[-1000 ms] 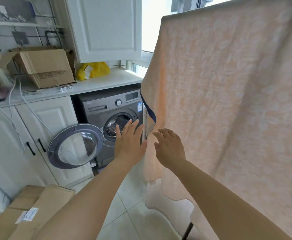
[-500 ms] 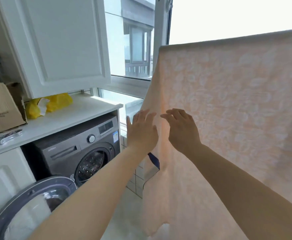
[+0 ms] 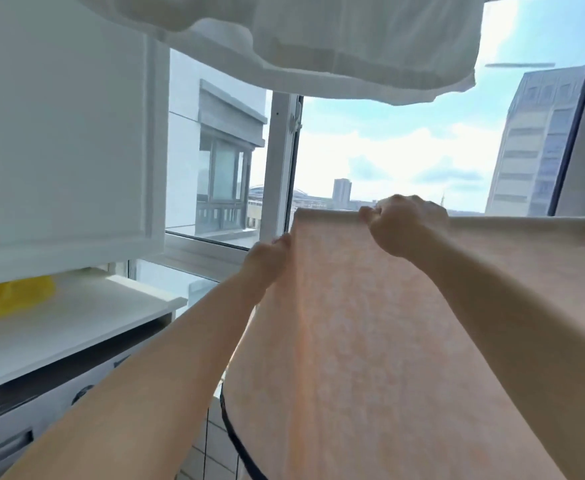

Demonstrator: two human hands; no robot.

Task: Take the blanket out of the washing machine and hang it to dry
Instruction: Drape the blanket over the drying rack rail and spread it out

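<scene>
My right hand (image 3: 405, 225) has its fingers curled over the top fold of the peach blanket (image 3: 370, 341) and my left hand (image 3: 270, 258) pinches its side edge, so it hangs flat to dry.

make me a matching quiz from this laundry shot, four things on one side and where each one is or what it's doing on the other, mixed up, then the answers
Things:
1. blanket
2. right hand
3. yellow bag
4. white cloth

Places or states:
A. lies on the white counter under the cupboard
B. hangs overhead, above the window view
C. draped over a rail, hanging down in front of the person
D. grips the blanket's top edge

Pairs: 1-C, 2-D, 3-A, 4-B
</scene>
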